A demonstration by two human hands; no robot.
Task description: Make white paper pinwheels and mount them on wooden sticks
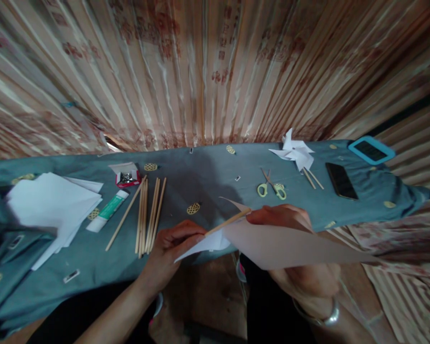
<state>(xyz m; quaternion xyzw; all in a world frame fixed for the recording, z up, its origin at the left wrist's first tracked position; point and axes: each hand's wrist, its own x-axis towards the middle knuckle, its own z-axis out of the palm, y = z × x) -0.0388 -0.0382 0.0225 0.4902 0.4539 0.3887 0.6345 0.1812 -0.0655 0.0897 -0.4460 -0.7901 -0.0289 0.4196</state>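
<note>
Closed around one end of a wooden stick [224, 223], my left hand [174, 246] is just above the near edge of the cloth. A white paper pinwheel [272, 243] with curved blades lies against the stick's other end. My right hand [304, 279], with a bangle at the wrist, grips the pinwheel there; the large blade covers part of its fingers. How paper and stick are joined is hidden. Left of my left hand lie several loose wooden sticks [143, 220]. Beyond my right hand are scissors [269, 184] with yellow-green handles.
A patterned blue-grey cloth [208, 177] covers the surface. At left lie white paper sheets [53, 205], a green-and-white glue stick [109, 210] and a red box of metal pins [127, 177]. At right are finished-looking pinwheels [295, 153], a phone [341, 180] and a blue-framed device [371, 150].
</note>
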